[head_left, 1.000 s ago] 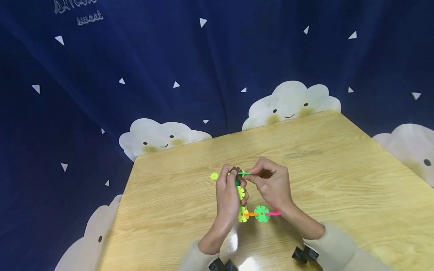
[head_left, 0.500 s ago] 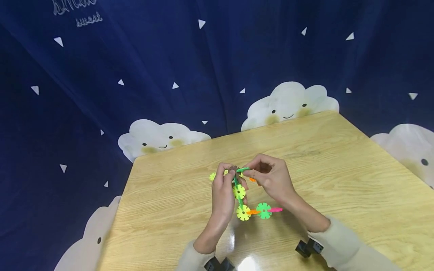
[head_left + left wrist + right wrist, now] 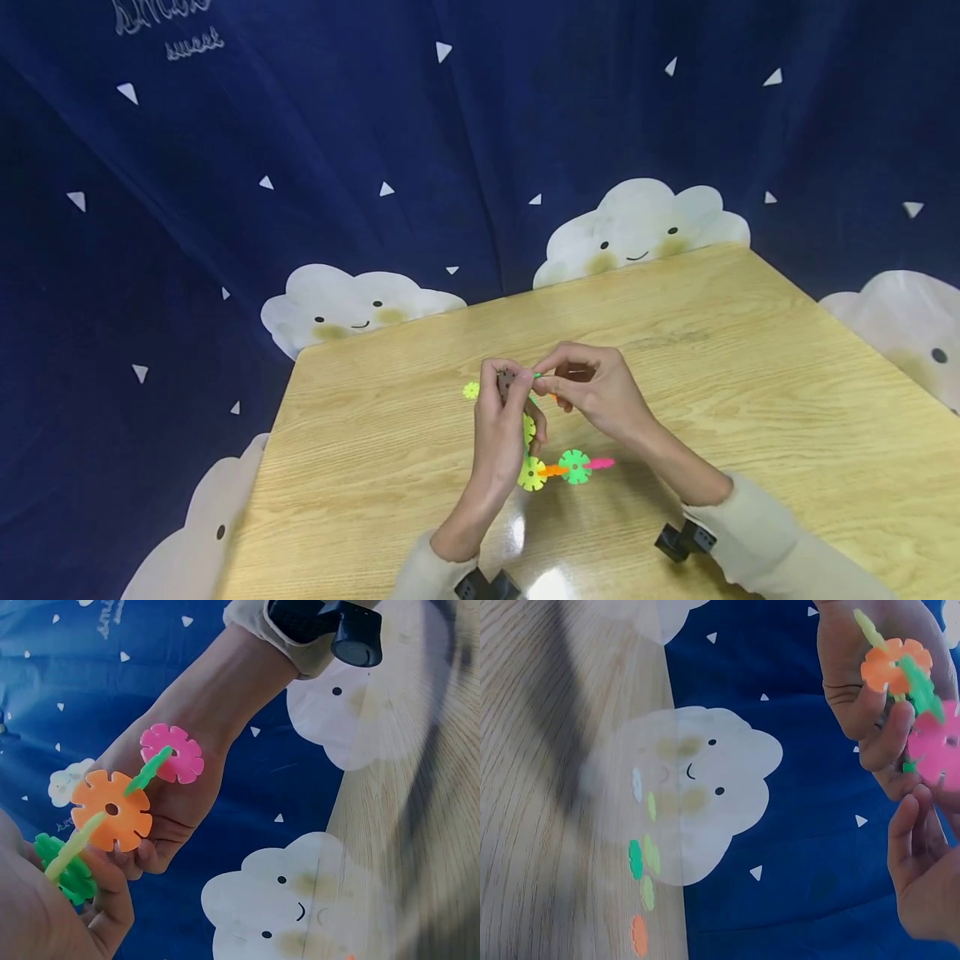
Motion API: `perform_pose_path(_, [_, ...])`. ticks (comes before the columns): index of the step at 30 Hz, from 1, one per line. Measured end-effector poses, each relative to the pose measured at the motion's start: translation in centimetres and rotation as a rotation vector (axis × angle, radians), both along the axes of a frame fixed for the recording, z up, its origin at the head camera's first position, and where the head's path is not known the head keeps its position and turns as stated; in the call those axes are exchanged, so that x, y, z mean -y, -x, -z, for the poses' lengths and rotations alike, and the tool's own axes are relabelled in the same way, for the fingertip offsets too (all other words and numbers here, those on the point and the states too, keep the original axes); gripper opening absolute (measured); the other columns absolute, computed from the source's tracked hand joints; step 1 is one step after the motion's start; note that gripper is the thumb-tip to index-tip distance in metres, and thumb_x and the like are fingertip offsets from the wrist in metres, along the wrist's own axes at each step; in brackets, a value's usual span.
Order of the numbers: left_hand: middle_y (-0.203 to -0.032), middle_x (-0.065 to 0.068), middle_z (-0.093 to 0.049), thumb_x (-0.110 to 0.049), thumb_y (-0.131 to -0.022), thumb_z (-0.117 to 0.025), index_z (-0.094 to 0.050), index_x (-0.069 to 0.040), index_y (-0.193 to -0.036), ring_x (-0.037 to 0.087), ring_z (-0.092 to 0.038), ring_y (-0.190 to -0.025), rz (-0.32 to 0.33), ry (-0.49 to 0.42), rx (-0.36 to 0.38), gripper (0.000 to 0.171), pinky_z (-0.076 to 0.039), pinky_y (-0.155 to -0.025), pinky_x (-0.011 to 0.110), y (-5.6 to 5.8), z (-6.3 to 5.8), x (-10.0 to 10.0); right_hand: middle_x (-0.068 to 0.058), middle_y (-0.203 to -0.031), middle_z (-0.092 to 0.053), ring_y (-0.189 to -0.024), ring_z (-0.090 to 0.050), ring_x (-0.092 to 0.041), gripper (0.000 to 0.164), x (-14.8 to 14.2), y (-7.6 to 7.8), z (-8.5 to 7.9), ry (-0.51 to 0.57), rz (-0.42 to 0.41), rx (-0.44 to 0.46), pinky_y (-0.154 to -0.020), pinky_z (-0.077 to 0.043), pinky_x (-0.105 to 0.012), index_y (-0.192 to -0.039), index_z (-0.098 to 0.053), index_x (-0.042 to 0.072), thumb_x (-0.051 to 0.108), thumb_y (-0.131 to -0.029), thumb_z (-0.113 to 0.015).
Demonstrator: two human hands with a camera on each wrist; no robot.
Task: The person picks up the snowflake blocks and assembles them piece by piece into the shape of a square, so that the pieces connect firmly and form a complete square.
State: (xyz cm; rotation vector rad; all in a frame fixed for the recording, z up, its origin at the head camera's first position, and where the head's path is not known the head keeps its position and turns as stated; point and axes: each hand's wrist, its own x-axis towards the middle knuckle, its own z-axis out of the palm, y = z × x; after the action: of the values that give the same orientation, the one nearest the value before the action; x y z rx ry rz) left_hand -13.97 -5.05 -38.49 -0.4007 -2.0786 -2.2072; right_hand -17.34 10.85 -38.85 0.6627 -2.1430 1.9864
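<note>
In the head view my left hand (image 3: 498, 433) grips a chain of notched plastic snowflake discs, with a brown disc (image 3: 506, 382) between thumb and fingers. The chain hangs toward me, through a yellow disc (image 3: 532, 483), an orange one (image 3: 553, 471) and a green disc (image 3: 575, 478), to a pink disc (image 3: 602, 463) at its end. My right hand (image 3: 600, 392) pinches a small green disc (image 3: 537, 376) against the left fingertips; most of it is covered. The left wrist view shows the chain's orange disc (image 3: 112, 832) and pink disc (image 3: 187, 771) closer.
Several loose discs lie on the wooden table (image 3: 360, 467) beyond the hands, among them a yellow disc (image 3: 471, 390) and an orange disc (image 3: 639, 935). A dark blue curtain (image 3: 375, 108) with clouds hangs behind the table's far edge.
The green disc in my right hand has tilted and come closer to the left fingertips, which now hide more of it. The brown disc has turned and shifted slightly left.
</note>
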Motion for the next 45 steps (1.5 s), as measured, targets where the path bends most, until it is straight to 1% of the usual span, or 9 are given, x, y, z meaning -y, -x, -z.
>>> perform_pose_path(4, [-0.096, 0.012, -0.061, -0.025, -0.111, -0.046, -0.046, -0.009, -0.113, 0.011, -0.045, -0.042, -0.014, -0.003, 0.006, 0.017, -0.038, -0.035, 0.021, 0.0, -0.1, 0.0, -0.007, -0.085, -0.070, -0.055, -0.055, -0.018, 0.006, -0.1, 0.2, 0.0, -0.007, -0.038, -0.001, -0.051, -0.049, -0.029, -0.095, -0.078, 0.011, 0.007, -0.090, -0.080])
perform_pose_path(8, [-0.092, 0.009, -0.060, -0.022, -0.109, -0.044, -0.046, -0.009, -0.112, 0.011, -0.044, -0.043, -0.036, -0.005, 0.028, 0.013, -0.038, -0.035, 0.022, 0.0, -0.2, 0.1, -0.005, -0.087, -0.070, -0.055, -0.054, -0.019, 0.007, -0.6, 0.4, 0.0, -0.026, -0.069, -0.023, -0.051, -0.050, -0.030, -0.101, -0.076, 0.010, 0.008, -0.095, -0.076])
perform_pose_path(12, [-0.089, 0.006, -0.058, -0.022, -0.109, -0.043, -0.046, -0.010, -0.111, 0.010, -0.043, -0.043, -0.055, -0.006, 0.034, 0.013, -0.038, -0.036, 0.020, 0.1, -0.4, 0.3, -0.006, -0.089, -0.071, -0.054, -0.055, -0.022, 0.009, -1.3, 1.0, 0.2, -0.004, -0.036, -0.018, -0.049, -0.051, -0.031, -0.107, -0.075, 0.007, 0.009, -0.100, -0.069])
perform_pose_path(18, [-0.089, 0.006, -0.056, -0.023, -0.109, -0.042, -0.045, -0.011, -0.110, 0.011, -0.043, -0.044, -0.058, -0.018, 0.033, 0.013, -0.037, -0.036, 0.020, 0.1, -0.5, 0.6, -0.018, -0.110, -0.071, -0.055, -0.055, -0.020, 0.023, -2.6, 2.7, 1.3, 0.071, 0.033, 0.091, -0.050, -0.054, -0.029, -0.118, -0.070, -0.001, 0.016, -0.104, -0.064])
perform_pose_path(21, [-0.088, 0.006, -0.055, -0.023, -0.108, -0.041, -0.046, -0.011, -0.110, 0.011, -0.043, -0.044, -0.059, -0.020, 0.035, 0.013, -0.037, -0.036, 0.021, 0.0, -0.5, 0.6, -0.016, -0.116, -0.071, -0.056, -0.056, -0.018, 0.028, -3.1, 3.4, 2.0, 0.087, 0.043, 0.138, -0.050, -0.055, -0.029, -0.125, -0.067, -0.001, 0.018, -0.105, -0.063])
perform_pose_path(25, [-0.087, 0.006, -0.055, -0.022, -0.107, -0.041, -0.045, -0.011, -0.108, 0.011, -0.043, -0.044, -0.061, -0.021, 0.035, 0.012, -0.037, -0.036, 0.021, 0.0, -0.5, 0.6, -0.007, -0.120, -0.070, -0.058, -0.057, -0.016, 0.033, -3.7, 4.1, 2.7, 0.095, 0.049, 0.211, -0.052, -0.057, -0.030, -0.132, -0.064, 0.005, 0.021, -0.104, -0.065])
perform_pose_path(29, [-0.087, 0.006, -0.056, -0.021, -0.106, -0.042, -0.045, -0.011, -0.106, 0.010, -0.043, -0.044, -0.062, -0.019, 0.033, 0.011, -0.037, -0.035, 0.020, 0.0, -0.5, 0.6, -0.009, -0.127, -0.066, -0.059, -0.058, -0.014, 0.038, -4.2, 4.8, 3.5, 0.107, 0.055, 0.277, -0.053, -0.058, -0.032, -0.136, -0.061, 0.008, 0.023, -0.102, -0.068])
perform_pose_path(39, [-0.087, 0.006, -0.055, -0.021, -0.106, -0.041, -0.044, -0.011, -0.106, 0.010, -0.042, -0.044, -0.061, -0.024, 0.038, 0.010, -0.036, -0.035, 0.020, 0.1, -0.5, 0.6, -0.022, -0.142, -0.052, -0.062, -0.056, -0.012, 0.048, -4.8, 6.0, 5.6, 0.062, 0.073, 0.392, -0.052, -0.058, -0.032, -0.143, -0.053, 0.002, 0.017, -0.101, -0.069])
perform_pose_path(45, [-0.086, 0.005, -0.055, -0.021, -0.106, -0.041, -0.044, -0.011, -0.106, 0.010, -0.042, -0.044, -0.064, -0.025, 0.041, 0.010, -0.036, -0.035, 0.020, 0.1, -0.4, 0.6, -0.029, -0.149, -0.045, -0.063, -0.055, -0.011, 0.056, -5.0, 6.7, 7.2, 0.041, 0.059, 0.451, -0.048, -0.054, -0.024, -0.146, -0.049, 0.000, 0.017, -0.098, -0.073])
